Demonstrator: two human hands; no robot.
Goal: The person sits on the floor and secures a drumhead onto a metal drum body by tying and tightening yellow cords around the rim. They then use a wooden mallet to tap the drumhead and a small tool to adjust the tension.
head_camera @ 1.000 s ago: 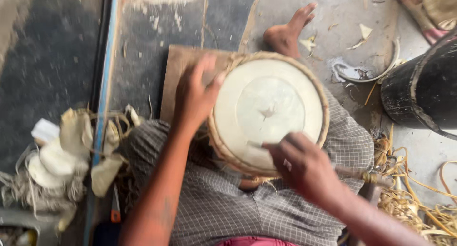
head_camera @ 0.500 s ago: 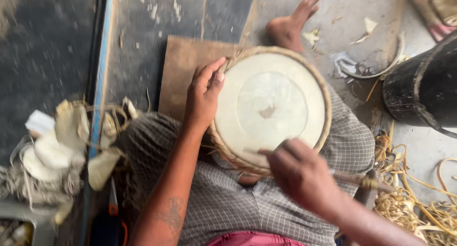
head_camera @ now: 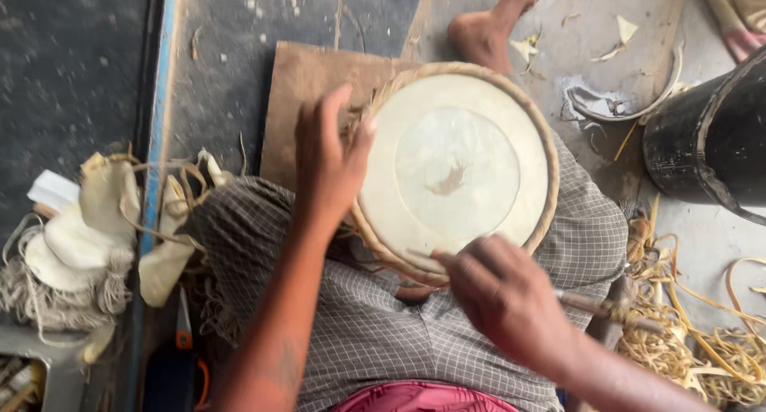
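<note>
From the head view, we look straight down at a round drum with a pale skin head and a woven cane rim, resting in the lap on the grey checked cloth that covers the knees. It sits tilted a little toward us, its far edge over a flat brown board that lies on the dark floor; the lap seems to cradle it so the skin faces up for working.

Our left hand lies on the drum's left rim, fingers spread apart and pressed against the cane binding, apparently steadying the drum. Our right hand is at the near rim, fingers curled together around a thin wooden-handled tool whose shaft runs off to the right; its working end is hidden under the hand, so we cannot tell where it meets the rim.

For room, the right side is crowded: a large black drum shell stands near, with loose yellow cane strips beside the knee. A bare foot rests just past the far rim. On the left lie pale hide scraps and cord, well apart from the drum.
</note>
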